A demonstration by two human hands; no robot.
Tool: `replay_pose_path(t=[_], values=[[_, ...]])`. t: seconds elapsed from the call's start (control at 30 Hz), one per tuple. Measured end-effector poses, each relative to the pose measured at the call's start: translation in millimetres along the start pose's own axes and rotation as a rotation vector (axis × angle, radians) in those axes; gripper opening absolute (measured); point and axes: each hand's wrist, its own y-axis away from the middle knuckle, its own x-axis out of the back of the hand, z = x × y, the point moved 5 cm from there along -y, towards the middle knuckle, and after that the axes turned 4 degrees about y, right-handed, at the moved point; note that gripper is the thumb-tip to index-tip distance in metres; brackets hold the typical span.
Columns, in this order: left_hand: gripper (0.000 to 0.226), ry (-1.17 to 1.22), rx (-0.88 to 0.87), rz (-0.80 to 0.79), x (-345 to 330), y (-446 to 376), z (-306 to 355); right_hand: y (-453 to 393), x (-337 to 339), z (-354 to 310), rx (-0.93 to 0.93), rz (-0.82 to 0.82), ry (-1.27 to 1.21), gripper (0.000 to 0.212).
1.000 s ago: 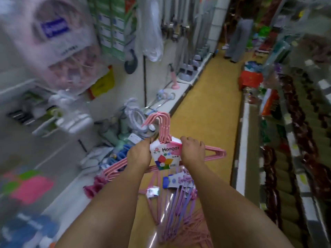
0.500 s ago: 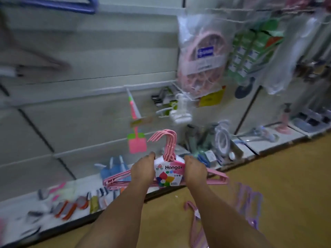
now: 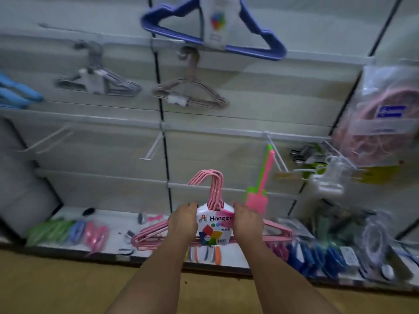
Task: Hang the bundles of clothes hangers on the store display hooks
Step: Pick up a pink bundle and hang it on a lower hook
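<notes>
I hold a bundle of pink hangers [image 3: 214,196] upright in front of the display wall, its hooks pointing up and a white "Hanger" label around its neck. My left hand [image 3: 182,223] grips the bundle left of the label, and my right hand [image 3: 248,222] grips it on the right. A bare white display hook [image 3: 152,148] juts from the wall above and left of the bundle. Another white hook [image 3: 275,155] at the right carries a green and pink swatter [image 3: 258,193]. Higher up hang a blue hanger bundle [image 3: 260,39], a grey bundle [image 3: 97,81] and a beige bundle [image 3: 192,94].
A low white shelf [image 3: 113,225] along the floor holds packets of clips and small goods. A bagged pink round item [image 3: 383,118] and white clips [image 3: 326,180] hang at the right. More bare hooks [image 3: 49,141] stick out at the left. Yellow floor [image 3: 68,288] lies below.
The view has swung left from the aisle to the display wall, and upward. Both hands keep the same grip on the pink bundle, now facing the bare hooks.
</notes>
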Motion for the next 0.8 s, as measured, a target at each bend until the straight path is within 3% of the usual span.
replay_pose_path(t=[0.43,0.67,0.8], values=[[0.033,0.026,0.221,0.146,117.7,33.4,-252.8,9.7,1.9,-281.8,0.270,-0.029,-0.045,0.022],[0.036,-0.032,0.263,0.157,146.4,38.2,-346.1,0.1,-13.9,-379.9,0.267,-0.047,-0.101,0.016],[0.049,-0.019,0.292,0.136,145.4,27.0,-387.2,-16.1,-23.9,-420.5,0.315,-0.029,-0.057,0.020]])
